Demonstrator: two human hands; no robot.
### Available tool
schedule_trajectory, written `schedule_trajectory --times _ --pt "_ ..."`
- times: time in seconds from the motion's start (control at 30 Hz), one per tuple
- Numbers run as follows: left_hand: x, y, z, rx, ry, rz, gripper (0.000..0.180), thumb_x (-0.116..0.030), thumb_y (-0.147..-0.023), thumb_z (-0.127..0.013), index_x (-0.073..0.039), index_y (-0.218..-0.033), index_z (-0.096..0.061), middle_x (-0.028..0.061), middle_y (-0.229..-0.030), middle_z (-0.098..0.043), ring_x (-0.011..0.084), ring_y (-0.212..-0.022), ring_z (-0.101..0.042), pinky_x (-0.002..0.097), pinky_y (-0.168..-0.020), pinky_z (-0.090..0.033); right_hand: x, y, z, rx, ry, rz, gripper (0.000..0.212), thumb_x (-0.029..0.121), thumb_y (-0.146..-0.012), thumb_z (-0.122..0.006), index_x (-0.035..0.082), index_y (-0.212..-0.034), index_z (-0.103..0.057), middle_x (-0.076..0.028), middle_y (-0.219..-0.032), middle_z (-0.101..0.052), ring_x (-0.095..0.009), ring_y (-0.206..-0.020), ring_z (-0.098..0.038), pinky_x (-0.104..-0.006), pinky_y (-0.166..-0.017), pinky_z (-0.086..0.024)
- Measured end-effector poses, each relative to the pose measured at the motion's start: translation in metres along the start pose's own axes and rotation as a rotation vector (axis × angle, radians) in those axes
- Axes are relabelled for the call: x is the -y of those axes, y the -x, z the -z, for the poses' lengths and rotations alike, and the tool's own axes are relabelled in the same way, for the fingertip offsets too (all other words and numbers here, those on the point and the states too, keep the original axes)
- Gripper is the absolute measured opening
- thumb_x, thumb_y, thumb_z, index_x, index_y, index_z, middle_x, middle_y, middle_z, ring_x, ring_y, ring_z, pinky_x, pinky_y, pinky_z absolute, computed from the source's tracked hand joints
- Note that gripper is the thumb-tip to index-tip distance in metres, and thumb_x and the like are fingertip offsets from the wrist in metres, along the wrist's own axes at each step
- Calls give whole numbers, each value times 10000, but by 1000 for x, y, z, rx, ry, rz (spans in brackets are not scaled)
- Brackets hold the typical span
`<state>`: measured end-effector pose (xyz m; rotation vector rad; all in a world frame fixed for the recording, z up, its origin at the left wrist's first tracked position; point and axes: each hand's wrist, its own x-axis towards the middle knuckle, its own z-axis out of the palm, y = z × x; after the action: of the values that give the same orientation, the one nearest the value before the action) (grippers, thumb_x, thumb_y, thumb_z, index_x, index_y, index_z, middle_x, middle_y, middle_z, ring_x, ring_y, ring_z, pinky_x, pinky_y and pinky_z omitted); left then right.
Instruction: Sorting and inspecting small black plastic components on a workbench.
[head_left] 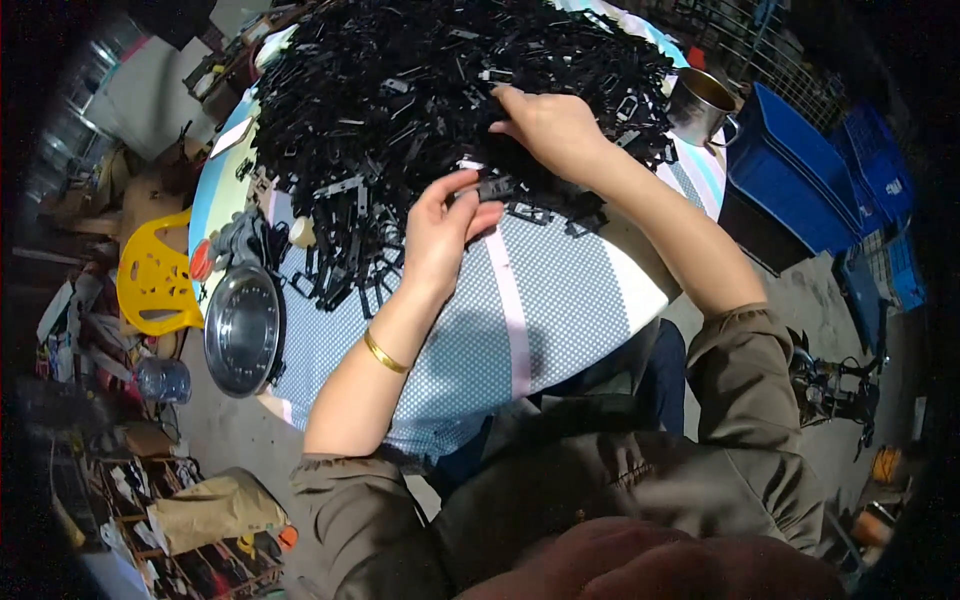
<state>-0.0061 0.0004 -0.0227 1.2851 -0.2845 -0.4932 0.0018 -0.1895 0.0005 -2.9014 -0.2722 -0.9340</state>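
On the blue-patterned counter [570, 290], I list: small black slotted parts [345, 130], heaped, spillable if nudged; left hand [438, 232], right hand [556, 130], half-curled, grip unclear.

The small black parts [400, 110] heaped at twelve o'clock look like plastic, mostly matt with glossy glints. The tablecloth [570, 270] is matt, finely dotted and textile-looking. Smooth, shiny metal forms the basin [241, 335] at nine and mug [690, 122] near two (steel, by their look). The yellow chair [150, 314] at nine is smooth plastic.
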Motion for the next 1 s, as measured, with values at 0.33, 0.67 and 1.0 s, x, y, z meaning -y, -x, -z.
schedule_trajectory --times 0.33,0.67,1.0 --pt "-17 0 6 -85 -97 -71 292 -57 -888 -455 67 -1151 -422 183 -915 -599 211 -795 -636 251 -723 -538 19 26 2 -71 -332 92 227 107 -782 -613 11 -983 -573 -122 -795 -600 -264 -702 -590 -330 -604 -474" --pt "-16 4 1 12 123 59 322 -82 -921 -343 73 -1203 -367 166 -1015 -538 208 -899 -588 288 -807 -505 32 37 9 -193 -583 135 267 119 -671 -703 53 -925 -653 -43 -669 -509 -178 -643 -487 -282 -573 -399" --pt "-13 5 2 139 131 50 353 -115 -901 -459 44 -1210 -399 102 -969 -570 143 -856 -586 256 -782 -508 39 40 5 -297 -481 162 272 156 -652 -709 99 -915 -666 -82 -956 -553 -224 -871 -519 -298 -704 -440"
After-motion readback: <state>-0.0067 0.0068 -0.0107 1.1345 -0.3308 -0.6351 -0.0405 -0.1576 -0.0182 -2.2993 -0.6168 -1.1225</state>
